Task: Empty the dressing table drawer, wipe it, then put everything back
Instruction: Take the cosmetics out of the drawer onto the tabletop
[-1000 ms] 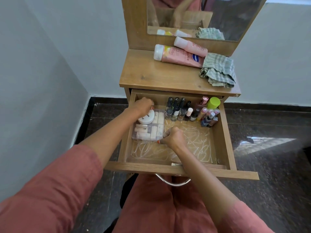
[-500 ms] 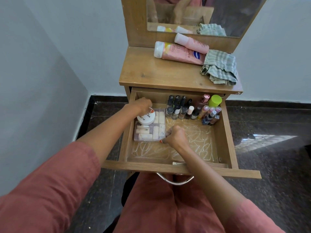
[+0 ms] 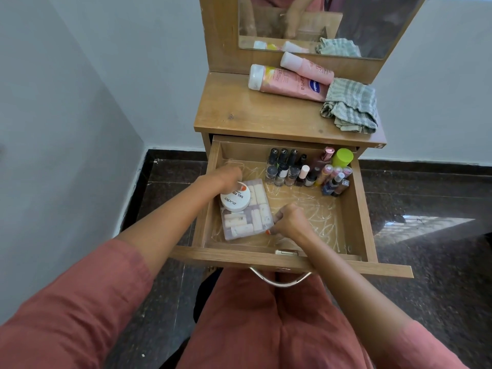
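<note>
The wooden drawer (image 3: 359,209) of the dressing table stands pulled out. A clear plastic box (image 3: 250,219) of small tubes lies at its left side, with a round white jar (image 3: 235,200) on top. My left hand (image 3: 226,177) holds the box's far end by the jar. At the near right corner of the box, my right hand (image 3: 290,222) pinches it. Several nail polish bottles (image 3: 287,169) and a green-capped bottle (image 3: 342,157) stand at the back right of the drawer.
On the tabletop (image 3: 253,113) lie two pink lotion bottles (image 3: 287,81) and a crumpled checked cloth (image 3: 351,105), below a mirror (image 3: 332,22). A grey wall is close on the left. Dark polished floor (image 3: 426,235) surrounds the table. My lap sits under the drawer's metal handle (image 3: 279,280).
Both hands have drawn the plastic box and the jar on it toward the drawer's front along the left side.
</note>
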Tool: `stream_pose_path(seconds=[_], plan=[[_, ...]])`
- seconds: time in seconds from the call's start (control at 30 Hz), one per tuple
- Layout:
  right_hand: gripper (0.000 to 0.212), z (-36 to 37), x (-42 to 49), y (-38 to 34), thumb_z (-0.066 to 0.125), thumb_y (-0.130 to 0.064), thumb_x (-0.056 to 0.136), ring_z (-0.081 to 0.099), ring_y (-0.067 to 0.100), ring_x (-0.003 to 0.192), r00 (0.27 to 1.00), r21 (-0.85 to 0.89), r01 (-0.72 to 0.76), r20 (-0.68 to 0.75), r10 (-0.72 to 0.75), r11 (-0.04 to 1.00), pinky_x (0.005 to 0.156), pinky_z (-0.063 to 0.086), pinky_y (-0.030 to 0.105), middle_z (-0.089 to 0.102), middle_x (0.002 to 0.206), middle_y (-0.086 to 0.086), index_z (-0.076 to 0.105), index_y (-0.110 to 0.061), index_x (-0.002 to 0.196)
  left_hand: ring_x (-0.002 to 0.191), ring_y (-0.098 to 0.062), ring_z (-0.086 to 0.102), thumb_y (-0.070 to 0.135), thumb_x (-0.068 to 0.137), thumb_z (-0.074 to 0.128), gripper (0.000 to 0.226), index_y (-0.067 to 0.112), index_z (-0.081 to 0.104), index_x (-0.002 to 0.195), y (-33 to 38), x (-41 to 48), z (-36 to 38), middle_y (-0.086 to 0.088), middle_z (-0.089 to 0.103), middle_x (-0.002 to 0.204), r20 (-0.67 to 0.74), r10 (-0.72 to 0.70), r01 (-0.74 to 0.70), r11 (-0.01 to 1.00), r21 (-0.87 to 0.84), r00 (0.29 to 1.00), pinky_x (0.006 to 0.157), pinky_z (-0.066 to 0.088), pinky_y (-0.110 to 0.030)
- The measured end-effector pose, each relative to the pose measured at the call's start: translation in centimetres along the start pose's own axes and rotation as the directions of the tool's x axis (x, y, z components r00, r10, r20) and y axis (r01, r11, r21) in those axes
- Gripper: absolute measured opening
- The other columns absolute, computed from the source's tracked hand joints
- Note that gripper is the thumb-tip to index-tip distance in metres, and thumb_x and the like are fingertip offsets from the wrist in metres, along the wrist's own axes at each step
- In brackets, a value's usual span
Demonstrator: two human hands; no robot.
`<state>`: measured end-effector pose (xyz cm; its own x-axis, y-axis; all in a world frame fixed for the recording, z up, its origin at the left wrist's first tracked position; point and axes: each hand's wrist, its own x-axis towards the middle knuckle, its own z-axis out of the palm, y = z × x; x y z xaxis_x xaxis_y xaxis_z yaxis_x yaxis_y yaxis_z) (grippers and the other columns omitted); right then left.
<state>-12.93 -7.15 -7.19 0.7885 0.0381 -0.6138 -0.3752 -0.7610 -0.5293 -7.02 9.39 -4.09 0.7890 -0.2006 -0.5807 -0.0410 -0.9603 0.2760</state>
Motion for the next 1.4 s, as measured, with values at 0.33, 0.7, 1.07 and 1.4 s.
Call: stream_pose_path(seconds=[0.33, 0.7, 1.07, 1.4], plan=[[0.031, -0.3, 0.2, 1.2, 0.075, -0.002, 0.07, 0.064, 0.026, 0.091, 0.991, 0.195, -0.132, 0.009, 0.133, 0.972, 0.079, 0.055, 0.032, 0.064, 0.097, 0.015, 0.051, -0.005, 0.09, 0.09, -0.021, 0.052, 0.032, 0.089, 0.058, 0.04, 0.001, 0.054, 0.115, -0.4, -0.7, 0.6, -0.014, 0.059, 0.117, 0.097, -0.018, 0.014, 0.999, 0.048, 0.995, 0.07, 0.038, -0.028], [0.052, -0.4, 0.8, 1.0, 0.073, -0.012, 0.076, 0.058, 0.013, 0.069, 0.949, 0.451, -0.313, 0.191, 0.252, 0.836, 0.074, 0.057, 0.023, 0.064, 0.09, 0.01, 0.045, 0.002, 0.117, 0.108, -0.027, 0.057, 0.03, 0.087, 0.061, 0.043, 0.004, 0.05, 0.12, -0.5, -0.2, 0.2, -0.012, 0.058, 0.121, 0.151, -0.036, 0.029, 0.998, 0.048, 0.988, 0.078, 0.042, -0.028], [0.044, -0.2, 0.1, 0.5, 0.076, -0.023, 0.074, 0.054, 0.009, 0.064, 0.961, 0.348, -0.257, 0.189, 0.201, 0.902, 0.057, 0.049, 0.018, 0.06, 0.087, 0.005, 0.055, -0.001, 0.107, 0.113, -0.027, 0.055, 0.025, 0.084, 0.065, 0.048, 0.003, 0.05, 0.124, -0.6, -0.1, -0.9, -0.012, 0.056, 0.126, 0.208, -0.012, 0.013, 1.0, -0.001, 0.978, 0.08, 0.043, -0.028], [0.019, -2.1, -1.8, 0.5, 0.065, -0.009, 0.081, 0.065, 0.009, 0.046, 0.919, 0.545, -0.324, 0.375, 0.121, 0.774, 0.048, 0.055, 0.017, 0.064, 0.08, 0.012, 0.055, 0.003, 0.092, 0.105, -0.016, 0.052, 0.018, 0.082, 0.067, 0.048, 0.006, 0.051, 0.126, -0.8, -1.5, -1.5, -0.007, 0.055, 0.125, 0.143, 0.072, -0.019, 0.94, -0.341, 0.987, 0.083, 0.045, -0.022]])
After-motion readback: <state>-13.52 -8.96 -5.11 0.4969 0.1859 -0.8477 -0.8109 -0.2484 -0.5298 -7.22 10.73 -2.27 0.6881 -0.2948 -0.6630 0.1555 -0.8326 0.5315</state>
